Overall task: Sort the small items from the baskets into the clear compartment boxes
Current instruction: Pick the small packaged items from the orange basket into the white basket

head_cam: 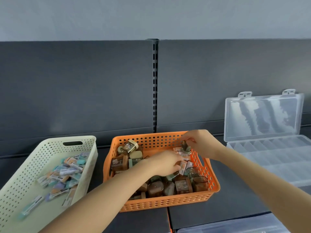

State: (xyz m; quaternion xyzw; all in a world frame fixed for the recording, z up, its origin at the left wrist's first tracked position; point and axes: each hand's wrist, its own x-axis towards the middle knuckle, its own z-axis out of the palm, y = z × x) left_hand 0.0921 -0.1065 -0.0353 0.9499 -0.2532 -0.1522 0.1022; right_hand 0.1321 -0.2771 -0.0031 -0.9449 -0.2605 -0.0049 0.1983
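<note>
The picking step is in hand: both hands are down in the orange basket (pixel 161 203) at the middle of the view. The right hand (pixel 202 143), at the basket's 1 o'clock corner, has its grip closed in a fingertip pinch on a small brown-green piece (pixel 185 145), held just above the heap. The left hand (pixel 165 163), near the basket's centre, has its fingers curled on white packets (pixel 183 165) that lie among the dark tins (pixel 182 184). Its grip looks closed on them, but how many it holds cannot be told.

The clear box (pixel 277 158) stands at 3 o'clock from the orange basket, well apart from both hands, with its lid propped upright. A cream basket (pixel 50 145) of pastel packets (pixel 67 170) lies at 9 o'clock. All of it rests on a dark shelf (pixel 235 190).

The next move, as I judge it, is to lift the held pieces over the basket's right wall and across to the clear box. Each kind would then go into its own compartment. The pinch on the brown-green piece is slight, so it needs a firm hold while clearing the rim.
</note>
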